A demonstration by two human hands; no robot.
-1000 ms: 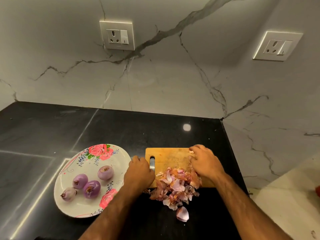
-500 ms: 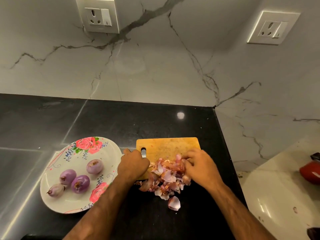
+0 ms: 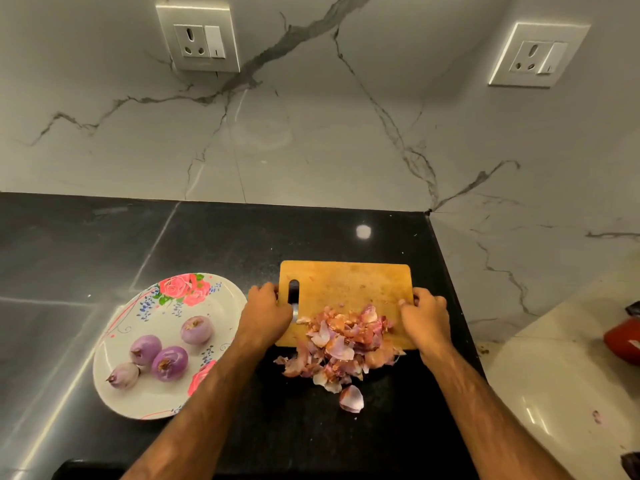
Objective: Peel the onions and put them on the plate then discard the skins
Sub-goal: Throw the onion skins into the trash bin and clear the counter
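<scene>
Left grip (image 3: pixel 266 313) is clenched on the left edge of the wooden board (image 3: pixel 349 285), fingers curled over by the handle slot. Right grip (image 3: pixel 424 317) is clenched on the board's right edge, thumb on top. Can't tell whether the board is lifted or flat.

The board sits close to the right edge of the black desk (image 3: pixel 207 244), approx. halfway front to back. The skins (image 3: pixel 343 344) are heaped on the board's near edge w/ about half spilling onto the desk. One loose skin piece (image 3: pixel 351 398) lies apart, nearer the desk's front edge.

A flowered plate (image 3: pixel 162 320) is just left of the board, toward the front edge, w/ the left forearm crossing its right rim. It holds 4 peeled onions (image 3: pixel 169 363), 3 bunched together and 1 set apart further back.

On the wall behind the desk's back edge are 2 sockets (image 3: pixel 198 38).
</scene>
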